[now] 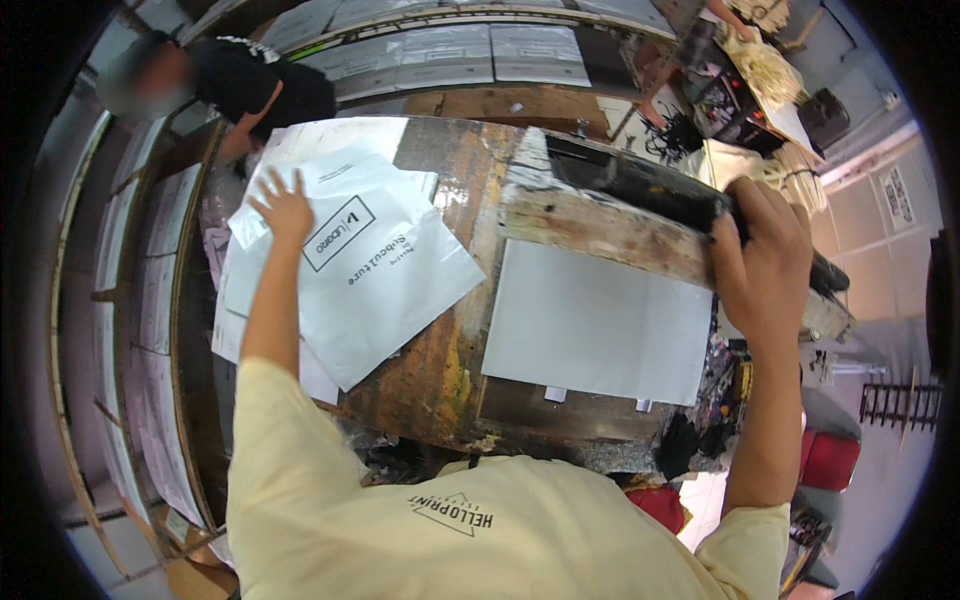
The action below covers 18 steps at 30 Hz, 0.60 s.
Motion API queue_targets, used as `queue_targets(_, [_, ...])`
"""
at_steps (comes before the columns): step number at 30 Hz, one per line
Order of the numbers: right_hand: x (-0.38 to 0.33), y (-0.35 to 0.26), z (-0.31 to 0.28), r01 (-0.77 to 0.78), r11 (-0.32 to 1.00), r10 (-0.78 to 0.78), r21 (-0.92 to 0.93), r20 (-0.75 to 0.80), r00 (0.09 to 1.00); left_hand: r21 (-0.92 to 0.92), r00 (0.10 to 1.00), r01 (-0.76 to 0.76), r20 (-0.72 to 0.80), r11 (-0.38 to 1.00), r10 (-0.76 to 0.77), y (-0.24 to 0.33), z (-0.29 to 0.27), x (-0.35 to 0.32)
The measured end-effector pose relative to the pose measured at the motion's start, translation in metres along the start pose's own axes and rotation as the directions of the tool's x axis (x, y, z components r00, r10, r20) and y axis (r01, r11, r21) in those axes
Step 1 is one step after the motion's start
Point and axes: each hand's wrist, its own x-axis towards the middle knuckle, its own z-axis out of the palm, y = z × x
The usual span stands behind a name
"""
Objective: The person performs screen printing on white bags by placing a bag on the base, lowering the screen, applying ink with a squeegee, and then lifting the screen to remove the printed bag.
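Observation:
My left hand (283, 208), fingers spread, rests at the upper left edge of a loose stack of white printed plastic bags (400, 290). The top bag lies askew over the others and carries black print. My right hand (762, 245) is wrapped round the right end of a paint-stained screen-printing frame (610, 225), seen nearly edge-on and raised along its near side. Directly in front of the frame, a plain white bag (600, 320) lies flat on the worktable, with two small white tabs (555, 394) at its near edge.
The worktable (440, 370) is brown and paint-stained. Racks (165, 300) of white sheets stand at the left, more sheets (445, 55) lie at the back. A person in black (270, 90) is at the far left; another person's arm (735, 18) shows at the far right beside cream-coloured bundles (765, 75).

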Motion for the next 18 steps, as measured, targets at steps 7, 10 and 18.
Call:
queue_targets(7, [-0.018, 0.005, 0.005, -0.022, 1.000, 0.022, 0.016, -0.038, 0.999, -0.781, 0.872, 0.233, -0.095, -0.579, 0.480, 0.110, -0.204, -0.233])
queue_targets(10, [-0.048, -0.003, 0.013, -0.021, 1.000, 0.021, -0.009, -0.031, 0.999, -0.584, 0.888, 0.269, -0.157, -0.766, 0.432, 0.105, -0.246, -0.250])
queue_targets(18, [-0.201, 0.009, 0.084, 0.131, 0.988, -0.155, 0.084, 0.557, 0.816, -0.997, 0.847, -0.002, -0.041, -0.074, 0.530, 0.124, -0.120, -0.347])
